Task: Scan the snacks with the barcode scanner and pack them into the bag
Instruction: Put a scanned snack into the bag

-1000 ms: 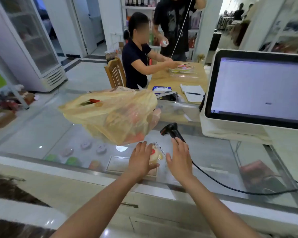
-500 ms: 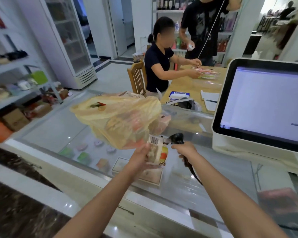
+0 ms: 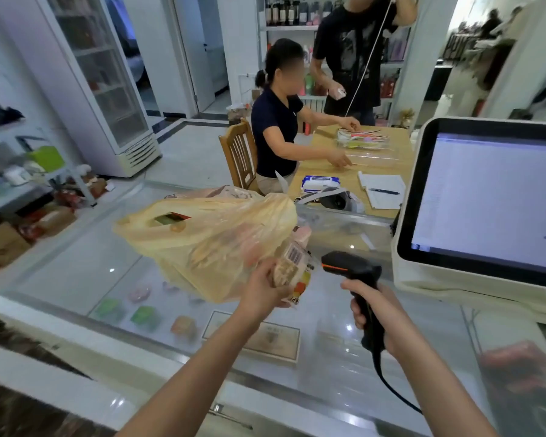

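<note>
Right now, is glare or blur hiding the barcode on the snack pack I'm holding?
Head view: no, the barcode on the snack pack shows its stripes, slightly soft; glare spots sit on the glass counter, not the pack; the wide lens bows the monitor.

Lighting: bright, even indoor light; your view holds no hard shadows.
Glare: small white highlights on the glass worktop (image 3: 334, 367) and the polished near ledge (image 3: 60, 383).
Screen (image 3: 492, 200): glowing pale, text unreadable.
Distortion: wide-angle bowing at your frame edges; the fridge (image 3: 108, 89) leans.
Blur: soft throughout, heaviest in the corners and the far-right background.
</note>
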